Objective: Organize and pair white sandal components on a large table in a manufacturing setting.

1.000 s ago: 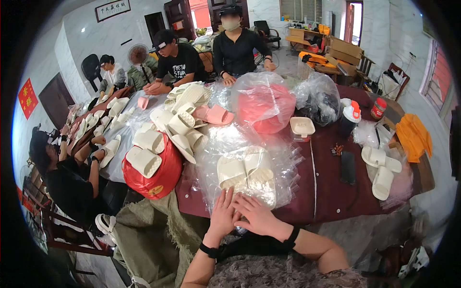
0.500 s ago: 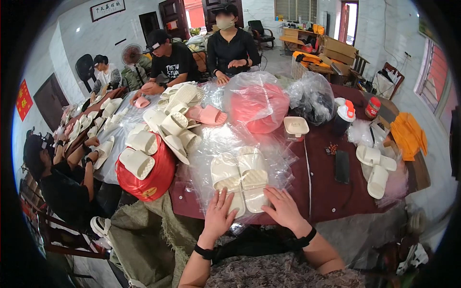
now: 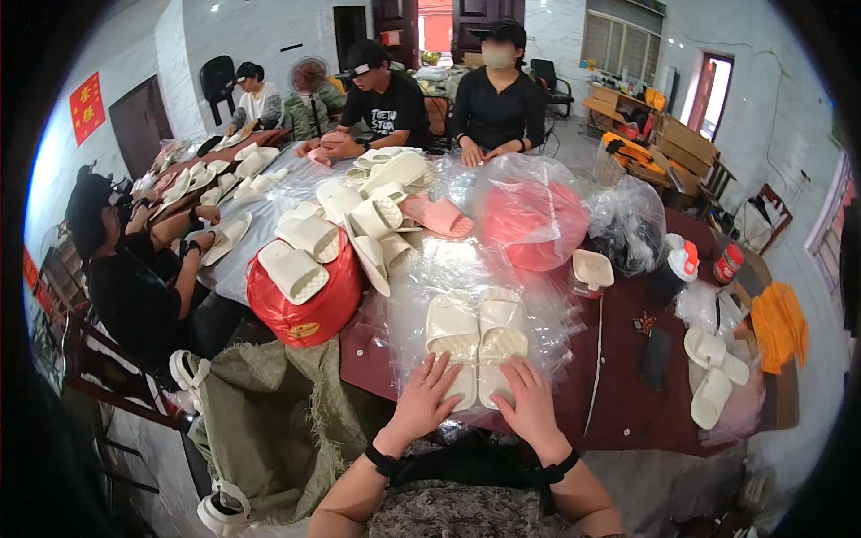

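Observation:
A pair of cream slide slippers (image 3: 453,325) lies side by side, straps away from me, on a stack of clear plastic bags (image 3: 408,305) at the front of the table. My left hand (image 3: 425,394) rests flat with fingers extended on the heel end of the left slipper. On the right slipper's heel end lies my right hand (image 3: 531,401), its fingers also stretched out. Neither hand wraps round anything. Left of the bags, a red round bundle (image 3: 305,314) carries more cream slippers (image 3: 293,270).
Behind is a slipper heap (image 3: 395,175) with a pink slipper (image 3: 438,216). To the right are a lidded tub (image 3: 592,269), a dark phone (image 3: 656,359), a tumbler (image 3: 677,269) and another cream pair (image 3: 713,377). A green sack (image 3: 260,421) stands at lower left; co-workers sit around the table.
The whole view has swung, so the scene sits farther right in it. Both my hands stay on the slippers, which now lie more evenly side by side. The far co-worker in black lowers a raised hand.

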The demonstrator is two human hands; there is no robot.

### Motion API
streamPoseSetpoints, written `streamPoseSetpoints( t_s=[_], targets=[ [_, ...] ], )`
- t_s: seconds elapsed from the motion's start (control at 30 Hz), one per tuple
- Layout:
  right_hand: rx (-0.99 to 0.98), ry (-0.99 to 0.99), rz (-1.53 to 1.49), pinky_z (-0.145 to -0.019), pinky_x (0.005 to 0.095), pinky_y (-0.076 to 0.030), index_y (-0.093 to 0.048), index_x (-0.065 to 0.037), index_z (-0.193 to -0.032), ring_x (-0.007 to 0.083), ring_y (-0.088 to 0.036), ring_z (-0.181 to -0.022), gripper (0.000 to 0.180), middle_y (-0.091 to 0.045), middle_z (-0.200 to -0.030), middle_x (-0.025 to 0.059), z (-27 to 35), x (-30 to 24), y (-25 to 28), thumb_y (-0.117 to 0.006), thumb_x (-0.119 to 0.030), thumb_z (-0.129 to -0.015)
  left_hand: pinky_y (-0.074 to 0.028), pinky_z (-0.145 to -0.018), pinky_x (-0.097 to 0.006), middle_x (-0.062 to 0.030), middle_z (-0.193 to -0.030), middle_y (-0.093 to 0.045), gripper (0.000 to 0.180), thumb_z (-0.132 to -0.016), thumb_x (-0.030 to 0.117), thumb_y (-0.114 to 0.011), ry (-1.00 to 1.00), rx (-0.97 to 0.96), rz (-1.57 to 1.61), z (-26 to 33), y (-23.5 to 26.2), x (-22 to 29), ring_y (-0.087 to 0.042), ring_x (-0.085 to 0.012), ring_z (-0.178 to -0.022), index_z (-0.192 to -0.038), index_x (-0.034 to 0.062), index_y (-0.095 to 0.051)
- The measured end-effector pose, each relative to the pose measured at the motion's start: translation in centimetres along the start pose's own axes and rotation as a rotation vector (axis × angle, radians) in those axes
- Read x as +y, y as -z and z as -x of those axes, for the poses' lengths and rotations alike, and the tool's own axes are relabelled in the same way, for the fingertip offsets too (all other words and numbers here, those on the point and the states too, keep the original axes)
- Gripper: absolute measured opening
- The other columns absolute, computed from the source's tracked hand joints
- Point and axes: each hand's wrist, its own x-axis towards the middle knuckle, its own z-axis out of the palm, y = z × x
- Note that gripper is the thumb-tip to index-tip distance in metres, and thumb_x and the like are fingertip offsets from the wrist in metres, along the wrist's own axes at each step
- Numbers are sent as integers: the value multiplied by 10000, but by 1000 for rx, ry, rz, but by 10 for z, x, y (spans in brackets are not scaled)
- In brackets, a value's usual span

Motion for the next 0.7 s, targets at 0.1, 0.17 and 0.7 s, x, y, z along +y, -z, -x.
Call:
streamPoseSetpoints(
  t_s=[0.1, 0.17, 0.7],
  targets=[
    [38, -51, -143, -1101, 486, -385, -608, -17, -1273, 394, -470, -1328, 522, -525, -1432, 173, 5, 15, -15, -755, -266, -837, -375, -1108, -509, -245, -1528, -391, 657, -892, 323, -723, 74, 158, 175, 4, 10, 3, -388, -443, -1394, -1452, 81, -482],
    [47, -64, -162, -1069, 468, -419, -614, -3, -1254, 387, -504, -1294, 511, -548, -1404, 172, 4, 16, -13, -758, -258, -835, -408, -1056, -501, -254, -1442, -456, 665, -862, 307, -753, 176, 302, 43, 5, 14, -2, -442, -436, -1321, -1423, 60, -496],
    [150, -74, -112, -1050, 468, -416, -621, -28, -1238, 351, -508, -1294, 486, -565, -1390, 131, 9, 11, -19, -746, -260, -830, -530, -711, -293, -40, -932, -657, 237, -925, 157, -709, 631, 365, 810, -7, 2, -52, -646, -137, -816, -1098, 11, -638]
  ],
)
